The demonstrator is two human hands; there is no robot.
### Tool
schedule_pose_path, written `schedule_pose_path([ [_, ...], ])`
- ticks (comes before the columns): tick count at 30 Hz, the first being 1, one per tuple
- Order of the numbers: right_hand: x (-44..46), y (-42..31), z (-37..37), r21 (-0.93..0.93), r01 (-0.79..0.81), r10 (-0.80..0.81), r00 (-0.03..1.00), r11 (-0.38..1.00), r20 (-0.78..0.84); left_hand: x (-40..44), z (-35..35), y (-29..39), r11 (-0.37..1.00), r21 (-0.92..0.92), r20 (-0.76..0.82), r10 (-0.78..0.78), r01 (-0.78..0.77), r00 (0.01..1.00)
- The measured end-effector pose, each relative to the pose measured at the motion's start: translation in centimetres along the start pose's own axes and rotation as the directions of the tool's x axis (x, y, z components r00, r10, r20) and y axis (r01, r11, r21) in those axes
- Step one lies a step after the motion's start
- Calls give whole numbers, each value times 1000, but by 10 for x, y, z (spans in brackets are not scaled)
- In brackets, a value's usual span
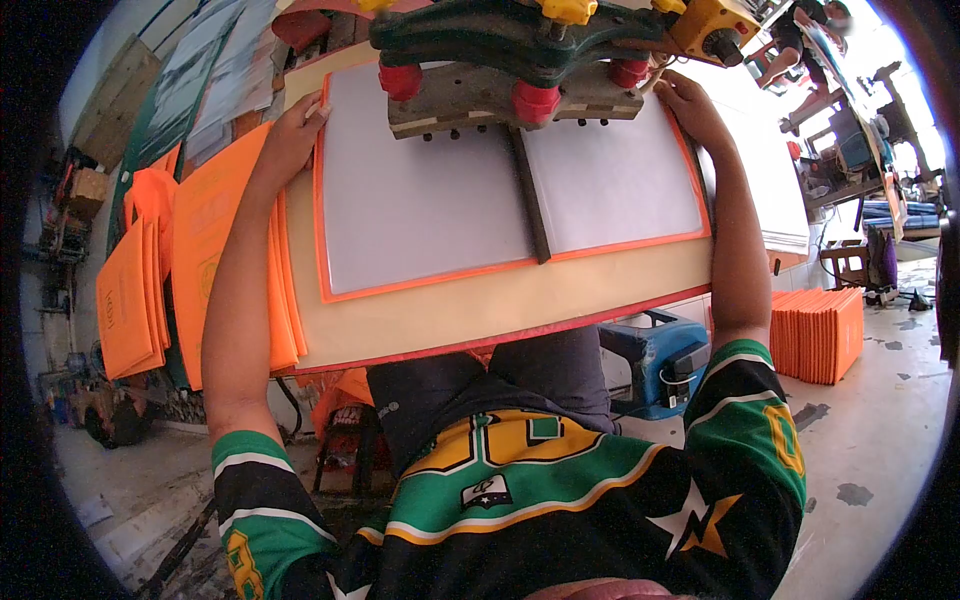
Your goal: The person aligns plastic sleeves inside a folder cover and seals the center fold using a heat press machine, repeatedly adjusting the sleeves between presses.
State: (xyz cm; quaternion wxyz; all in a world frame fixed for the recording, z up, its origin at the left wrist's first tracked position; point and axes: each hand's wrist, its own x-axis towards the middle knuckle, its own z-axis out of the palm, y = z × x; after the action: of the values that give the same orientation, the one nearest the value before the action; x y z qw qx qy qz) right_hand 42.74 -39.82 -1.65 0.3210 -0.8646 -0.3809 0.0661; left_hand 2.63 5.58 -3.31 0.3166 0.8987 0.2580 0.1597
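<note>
An open, orange-edged folder with two smooth whitish panels (pixel 430 200) is being held flat on a broad cream board with a red front edge (pixel 500 310), its panels being divided by a narrow dark central strip (pixel 532 205). The left edge is being pinched by the curled fingers of the left hand (pixel 298 128); the right hand (pixel 690 108) is being kept at the upper right corner, where it cannot be told whether the fingers are closed on it. The far edge is being hidden by a grey metal block (pixel 470 108), carried beneath a dark green press head with red knobs (pixel 500 45); contact cannot be confirmed. Alignment under the block is judged to be in hand; an even, square hold, with fingers kept clear, is being called for next. Outward, large orange folders (pixel 222 235) are being seen at left, and an upright orange stack (pixel 815 335) is standing at right.
</note>
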Motion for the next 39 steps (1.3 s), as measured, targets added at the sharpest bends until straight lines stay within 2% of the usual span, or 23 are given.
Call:
schedule_pose_path([
  [3,0,-3,-1,0,0,0,1000,1000,1,6,4,-12,998,32,-28,49,-48,998],
  [6,1,-1,0,12,6,-6,1000,1000,10,10,7,-22,970,102,-121,231,-220,965],
  [7,1,1,0,12,5,-5,1000,1000,11,3,2,-6,992,75,-70,104,-99,992],
  [9,3,5,1,9,18,-18,1000,1000,8,-2,-1,7,998,54,-15,-25,26,1000],
  [15,5,9,1,9,31,-31,1000,999,4,-3,-2,10,998,62,-8,-33,33,999],
  [21,4,10,2,25,29,-29,1000,999,0,-1,0,3,997,43,-53,59,-57,997],
  [24,5,13,3,37,19,-19,1000,999,-2,-4,-3,10,999,36,-4,-32,32,999],
  [34,3,7,1,5,67,-67,998,998,-11,-2,-2,8,999,44,-4,-24,24,1000],
  [39,1,6,1,38,31,-31,999,999,-5,-1,0,6,999,46,-33,0,1,999],
])
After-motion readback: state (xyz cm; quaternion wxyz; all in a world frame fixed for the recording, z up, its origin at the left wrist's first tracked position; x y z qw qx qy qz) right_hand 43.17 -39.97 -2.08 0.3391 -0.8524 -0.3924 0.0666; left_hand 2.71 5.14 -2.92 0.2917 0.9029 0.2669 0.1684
